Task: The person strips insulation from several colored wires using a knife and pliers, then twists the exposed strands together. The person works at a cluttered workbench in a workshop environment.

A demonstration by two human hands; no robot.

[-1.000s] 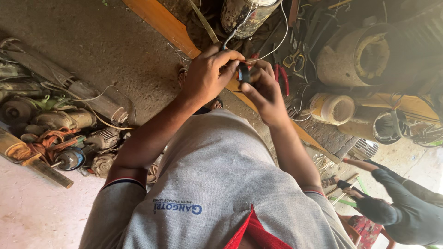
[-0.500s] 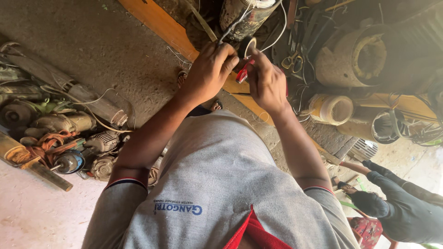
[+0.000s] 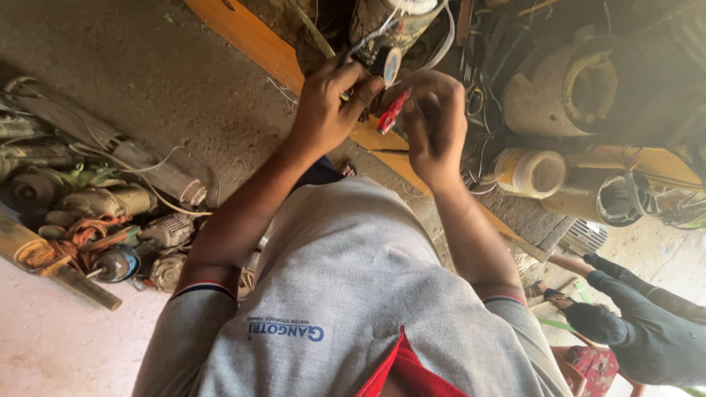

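Note:
Both my hands are raised to a dirty cylindrical motor [image 3: 390, 18] with white and dark wires [image 3: 441, 44] hanging from it. My left hand [image 3: 327, 106] has its fingers closed around the wire ends, and a black tape roll [image 3: 387, 65] sits right at its fingertips. My right hand [image 3: 434, 121] is closed on a small red-handled tool [image 3: 393, 112] that points towards the left hand's fingers. The two hands almost touch. Exactly what the fingertips pinch is hidden.
An orange board [image 3: 254, 40] runs diagonally under the hands. Old motors and coils [image 3: 95, 213] are piled at the left. A large pump housing [image 3: 566, 84] and a tape roll [image 3: 533, 173] lie at the right. Another person's legs [image 3: 640, 323] are at the lower right.
Both hands have moved farther from me, up to the motor's wires. The tape roll and the red tool have come into view between them.

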